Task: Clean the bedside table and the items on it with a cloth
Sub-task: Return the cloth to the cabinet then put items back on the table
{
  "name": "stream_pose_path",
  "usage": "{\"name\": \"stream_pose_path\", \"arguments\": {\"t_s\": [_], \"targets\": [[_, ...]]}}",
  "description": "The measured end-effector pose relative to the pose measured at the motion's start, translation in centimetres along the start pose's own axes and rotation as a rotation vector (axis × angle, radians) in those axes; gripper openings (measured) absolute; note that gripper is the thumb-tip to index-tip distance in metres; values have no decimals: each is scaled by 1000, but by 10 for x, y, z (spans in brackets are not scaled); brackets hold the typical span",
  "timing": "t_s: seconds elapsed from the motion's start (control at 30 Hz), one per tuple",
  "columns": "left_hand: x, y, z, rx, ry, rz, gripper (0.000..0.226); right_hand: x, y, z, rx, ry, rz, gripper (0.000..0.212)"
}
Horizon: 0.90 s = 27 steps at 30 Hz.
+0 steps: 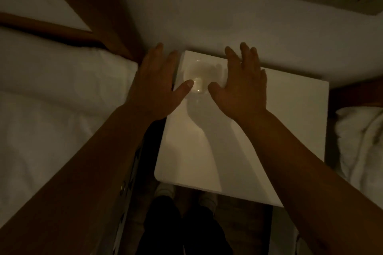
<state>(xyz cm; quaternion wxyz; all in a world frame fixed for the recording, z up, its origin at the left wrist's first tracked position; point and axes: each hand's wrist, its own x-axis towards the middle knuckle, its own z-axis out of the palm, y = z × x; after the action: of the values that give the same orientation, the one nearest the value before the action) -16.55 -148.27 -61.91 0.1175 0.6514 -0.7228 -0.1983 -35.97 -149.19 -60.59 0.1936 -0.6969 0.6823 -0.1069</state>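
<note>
The room is dim. A white bedside table [279, 130] stands against the wall, seen from above. On its far left corner sits a small round clear or pale object [199, 77], faintly glowing; I cannot tell what it is. My left hand [155, 85] hovers at its left with fingers spread, its thumb tip touching or almost touching the object. My right hand [242, 85] is spread on the right side, thumb close to the object. Neither hand holds anything. No cloth is in view.
A bed with white bedding [51, 99] and a wooden headboard [99, 16] lies to the left. Another white pillow or cover [360, 141] is at the right. The white wall [228, 6] is directly behind the table. My legs and feet [186, 223] are below.
</note>
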Motion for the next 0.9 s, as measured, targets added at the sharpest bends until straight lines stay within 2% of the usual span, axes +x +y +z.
{"name": "stream_pose_path", "arguments": {"t_s": [0.17,0.3,0.53,0.67,0.9], "targets": [[-56,-39,-27,-166,65,-326,91,-12,-70,8,60,-40,-269,73],[-116,-80,-54,-110,140,-504,83,-34,-138,35,41,-133,-476,74],[-275,-139,-82,-111,287,-826,76,-115,-254,108,-93,-374,-843,77],[-367,-157,-80,-148,335,-966,68,-177,-306,147,-112,-499,-965,76],[-490,-181,-53,-245,377,-1169,64,-275,-363,213,-218,-594,-1118,72]]}}
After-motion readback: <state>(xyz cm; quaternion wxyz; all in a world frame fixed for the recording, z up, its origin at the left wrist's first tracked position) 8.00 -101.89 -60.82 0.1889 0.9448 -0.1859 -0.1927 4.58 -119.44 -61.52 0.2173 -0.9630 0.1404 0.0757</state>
